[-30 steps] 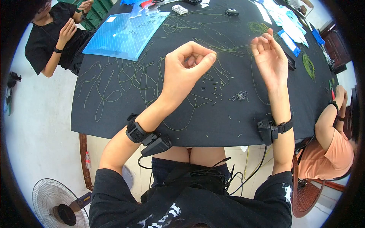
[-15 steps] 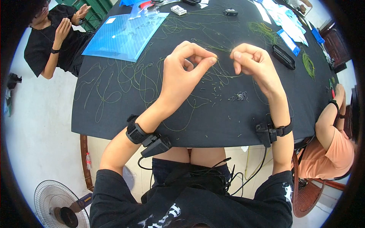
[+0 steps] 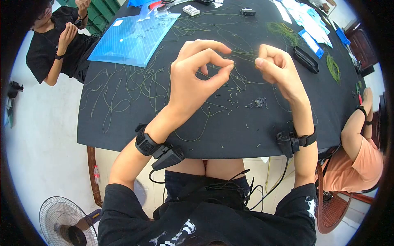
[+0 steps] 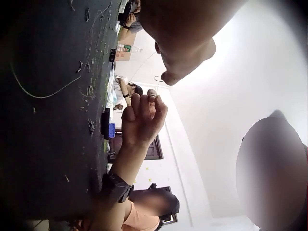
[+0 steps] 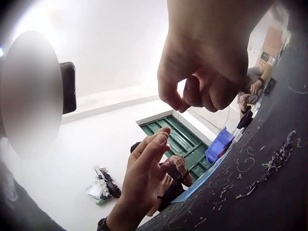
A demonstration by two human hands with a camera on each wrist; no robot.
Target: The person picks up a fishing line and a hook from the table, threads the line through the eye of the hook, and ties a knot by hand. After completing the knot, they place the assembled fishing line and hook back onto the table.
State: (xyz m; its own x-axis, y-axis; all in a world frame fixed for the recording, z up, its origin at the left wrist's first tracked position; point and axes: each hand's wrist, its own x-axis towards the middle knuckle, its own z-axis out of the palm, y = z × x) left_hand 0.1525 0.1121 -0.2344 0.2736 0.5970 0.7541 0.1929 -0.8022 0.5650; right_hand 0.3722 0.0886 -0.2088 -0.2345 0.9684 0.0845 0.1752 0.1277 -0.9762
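The left hand (image 3: 197, 69) pinches a small hook between thumb and forefinger, its other fingers raised; in the left wrist view the hook (image 4: 158, 79) stands out at the fingertips. Level with it on the right, the right hand (image 3: 281, 71) has its fingers curled, thumb against forefinger, pinching a thin line. The line (image 5: 179, 117) hangs between the two hands in the right wrist view. Below them on the black table (image 3: 230, 139) lie a small pile of hooks (image 3: 259, 103) and scattered small pieces. Green lines with loops (image 3: 111, 92) spread over the left side.
A blue folder (image 3: 133, 39) lies at the back left, a white box (image 3: 191, 10) behind. Toward the right are a black case (image 3: 305, 60), coils of green line (image 3: 333, 69) and a blue packet (image 3: 311, 43). Other people sit at both sides; a fan (image 3: 67, 221) stands lower left.
The right hand came in from the right toward the left hand with its fingers curling, then drew slightly back. The left hand's other fingers have lifted away from its pinch.
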